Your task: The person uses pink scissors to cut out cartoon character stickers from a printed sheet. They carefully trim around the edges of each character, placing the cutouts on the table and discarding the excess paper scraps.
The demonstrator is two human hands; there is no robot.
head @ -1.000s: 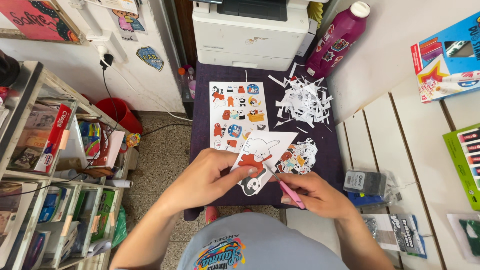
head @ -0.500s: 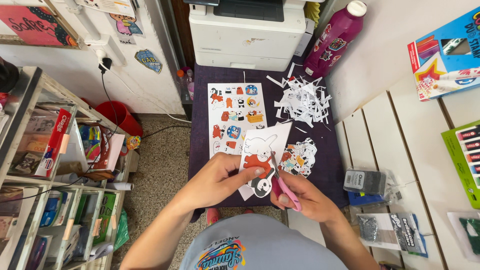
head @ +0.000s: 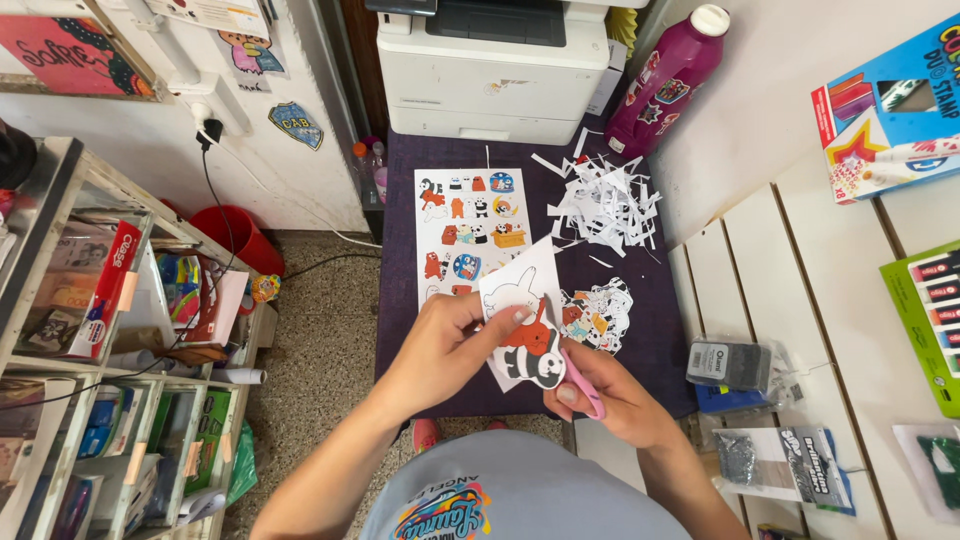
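Observation:
My left hand (head: 445, 345) pinches a white paper piece (head: 525, 320) printed with cartoon bears, held above the dark purple table (head: 655, 330). My right hand (head: 605, 395) grips pink-handled scissors (head: 580, 380) whose blades sit at the lower edge of that paper piece. Just beyond it lies a white sticker sheet (head: 465, 225) with several cartoon animals. A small heap of cut-out stickers (head: 598, 315) rests to the right of the held piece. White paper scraps (head: 605, 200) are piled at the far right of the table.
A white printer (head: 490, 65) stands at the table's back, with a magenta bottle (head: 665, 80) beside it. White slatted boards (head: 810, 300) on the right carry boxes and packets. Shelves (head: 90, 330) of supplies line the left; a red bucket (head: 225, 235) sits on the floor.
Both hands have turned the bear paper and drawn it slightly nearer to me; the scissors have shifted along its lower right edge.

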